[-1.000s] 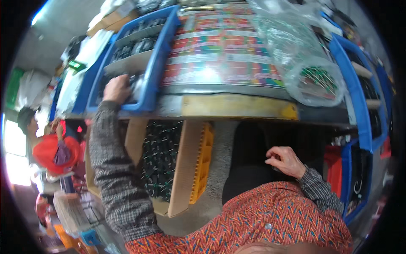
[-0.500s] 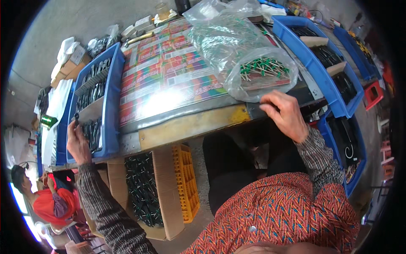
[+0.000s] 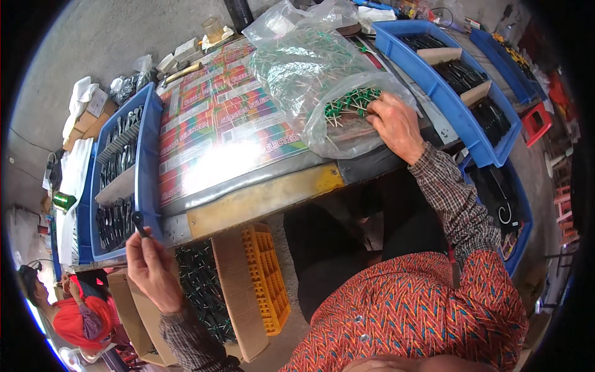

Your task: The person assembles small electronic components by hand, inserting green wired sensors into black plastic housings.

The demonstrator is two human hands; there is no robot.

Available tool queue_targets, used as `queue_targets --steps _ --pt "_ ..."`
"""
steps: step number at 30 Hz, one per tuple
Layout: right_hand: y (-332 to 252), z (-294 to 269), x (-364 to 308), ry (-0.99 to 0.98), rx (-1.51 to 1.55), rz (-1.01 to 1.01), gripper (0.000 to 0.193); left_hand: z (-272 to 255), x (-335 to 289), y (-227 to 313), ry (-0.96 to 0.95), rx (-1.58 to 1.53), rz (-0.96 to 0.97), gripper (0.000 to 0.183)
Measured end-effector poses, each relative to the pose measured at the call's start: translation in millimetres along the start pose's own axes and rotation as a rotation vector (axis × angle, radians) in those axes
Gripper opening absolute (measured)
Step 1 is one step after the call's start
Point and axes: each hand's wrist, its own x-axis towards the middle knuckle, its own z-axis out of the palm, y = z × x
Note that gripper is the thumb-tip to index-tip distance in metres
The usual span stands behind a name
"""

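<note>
A small black metal part with a ring-shaped end is pinched between the thumb and fingertips of the left hand, the grip being closed on its lower end so that the ring stands clear above the fingers. The part is held just in front of the near corner of the long blue plastic tray, in which many similar dark parts are laid in rows; the hold appears suited to lifting one piece out or presenting it for a look.

The right hand is laid on the clear plastic bag of thin pins with green heads, fingers curled at the bag's mouth. Whether a pin is grasped there cannot be told, since the fingertips are hidden by the film. The bag lies on the counter, over its glossy multicoloured printed sheet, beside that hand, within easy reach.

Further blue trays of dark parts are set beyond the right grip. Below the left grip, an orange plastic crate and an open cardboard box stand under the counter.
</note>
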Motion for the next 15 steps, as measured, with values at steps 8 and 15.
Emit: queue_targets --steps 8,15 --pt "6 3 2 -0.042 0.078 0.019 0.009 32 -33 -5 -0.144 -0.195 -0.158 0.011" --pt "-1 -21 -9 -0.076 0.093 0.041 0.008 69 -60 -12 -0.289 -0.35 -0.244 0.011"
